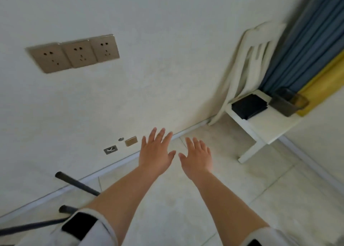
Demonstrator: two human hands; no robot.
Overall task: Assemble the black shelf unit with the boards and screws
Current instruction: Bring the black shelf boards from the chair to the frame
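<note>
Black flat boards lie stacked on the white wooden chair seat by the wall, beside a smoky plastic container (contents unclear). Left hand & right hand hover over pale floor tiles, fingers straight, spread apart, holding nothing.

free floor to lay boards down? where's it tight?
Bare pale floor tiles run from both open hands to the white wooden chair. Tight: chair seat, with black stacked boards; lower left, black metal tubes.
</note>
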